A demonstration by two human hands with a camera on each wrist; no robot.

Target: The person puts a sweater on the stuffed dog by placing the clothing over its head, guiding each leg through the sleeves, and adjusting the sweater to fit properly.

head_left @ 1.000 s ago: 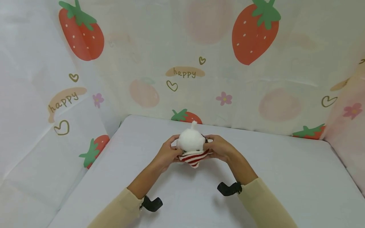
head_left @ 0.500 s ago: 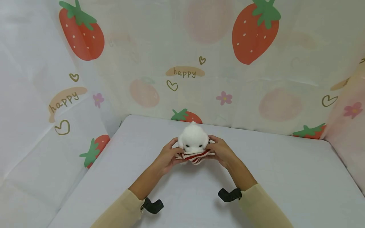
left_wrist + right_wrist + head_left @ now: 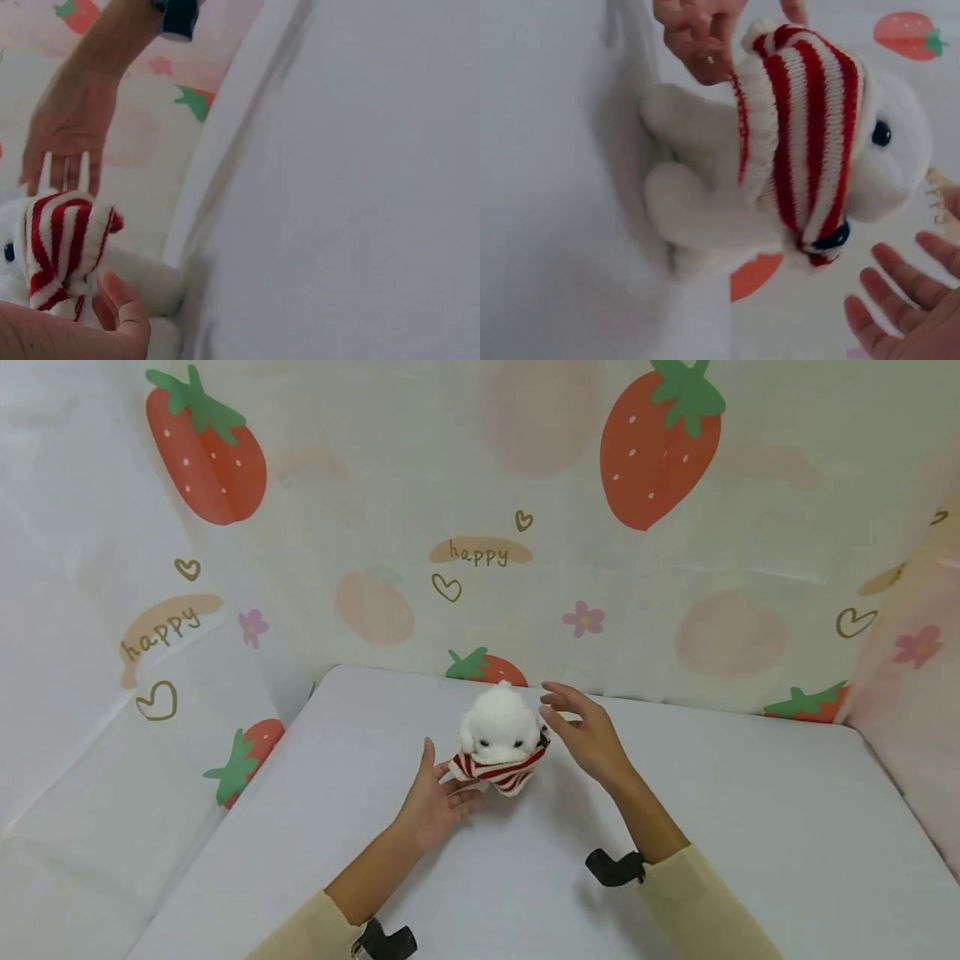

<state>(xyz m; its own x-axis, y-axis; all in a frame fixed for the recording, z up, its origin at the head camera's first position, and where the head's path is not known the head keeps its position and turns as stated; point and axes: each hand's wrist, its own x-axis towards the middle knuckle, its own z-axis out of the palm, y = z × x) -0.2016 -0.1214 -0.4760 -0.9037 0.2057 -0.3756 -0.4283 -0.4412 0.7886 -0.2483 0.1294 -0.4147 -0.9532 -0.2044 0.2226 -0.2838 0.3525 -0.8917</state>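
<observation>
A white plush animal (image 3: 502,720) with dark eyes stands on the table. Round its neck is a red-and-white striped knitted scarf (image 3: 810,127), with a small dark shiny piece (image 3: 832,236) at one end. My left hand (image 3: 435,806) is beside the toy's left side, thumb raised and fingers loosely extended at the scarf's edge. To the right, my right hand (image 3: 592,739) is held apart from the toy near its head. In the right wrist view, that hand's fingers (image 3: 911,289) are spread with nothing between them.
The toy stands toward the back of a white-covered table (image 3: 720,827). Behind it rises a fabric backdrop (image 3: 480,610) printed with strawberries, hearts and flowers, which also lines both sides. A black camera mount (image 3: 615,867) sits at the right wrist.
Both hands have let go of the plush animal and moved apart, the left down and leftward, the right up and outward. The toy's face has tipped into view, and its scarf now lies spread wider.
</observation>
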